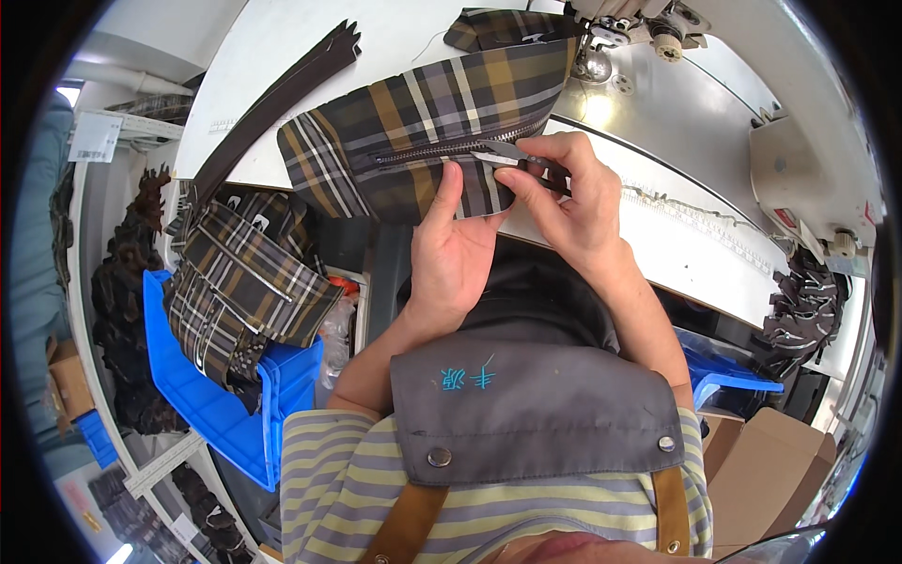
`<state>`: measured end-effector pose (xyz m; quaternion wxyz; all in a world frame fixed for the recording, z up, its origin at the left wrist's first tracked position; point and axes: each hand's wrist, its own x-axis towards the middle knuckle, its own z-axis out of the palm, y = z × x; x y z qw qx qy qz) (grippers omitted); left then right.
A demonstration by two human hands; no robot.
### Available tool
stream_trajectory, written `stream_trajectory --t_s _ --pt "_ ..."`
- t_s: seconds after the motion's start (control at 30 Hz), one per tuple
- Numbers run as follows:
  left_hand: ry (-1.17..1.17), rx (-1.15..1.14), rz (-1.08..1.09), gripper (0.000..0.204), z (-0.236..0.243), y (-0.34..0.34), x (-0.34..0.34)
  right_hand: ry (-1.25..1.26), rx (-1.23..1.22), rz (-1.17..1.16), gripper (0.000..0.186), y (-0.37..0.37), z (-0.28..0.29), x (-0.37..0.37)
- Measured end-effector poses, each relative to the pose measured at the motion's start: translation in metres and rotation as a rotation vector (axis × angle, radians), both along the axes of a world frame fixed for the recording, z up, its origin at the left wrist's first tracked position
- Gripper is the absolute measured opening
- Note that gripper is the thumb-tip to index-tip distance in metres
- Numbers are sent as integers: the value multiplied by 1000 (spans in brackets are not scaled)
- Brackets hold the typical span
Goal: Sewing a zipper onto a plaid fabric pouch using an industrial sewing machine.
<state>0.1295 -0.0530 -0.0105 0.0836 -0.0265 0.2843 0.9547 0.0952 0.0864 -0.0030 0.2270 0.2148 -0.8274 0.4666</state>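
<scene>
A plaid fabric piece point(423, 122) in brown, grey and tan, with a metal zipper sewn across it, lies at the near edge of a white sewing table point(282, 56). My left hand point(451, 249) grips its lower edge, thumb pressed up onto the cloth just below the zipper. My right hand point(568, 197) pinches small thread snips point(507, 152) whose tips touch the fabric at the zipper's right end.
A sewing machine point(639, 23) stands at the far right of the table, and dark brown zipper tapes point(282, 94) lie at the left. A blue bin point(216, 395) at my lower left holds several finished plaid pieces point(244, 282). Cardboard boxes point(761, 461) sit at my right.
</scene>
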Motion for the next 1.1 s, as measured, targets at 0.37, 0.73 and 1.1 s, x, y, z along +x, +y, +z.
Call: stream_trajectory --t_s 0.37,0.73,1.1 --pt "-166 -6 41 37 -13 -18 -10 -279 -178 -76 24 58 -6 0" --pt "252 -954 -75 27 -16 -56 -7 51 452 -164 53 116 21 14" --pt "1113 -1634 -393 41 -5 -64 -27 399 665 164 33 60 -3 -54"
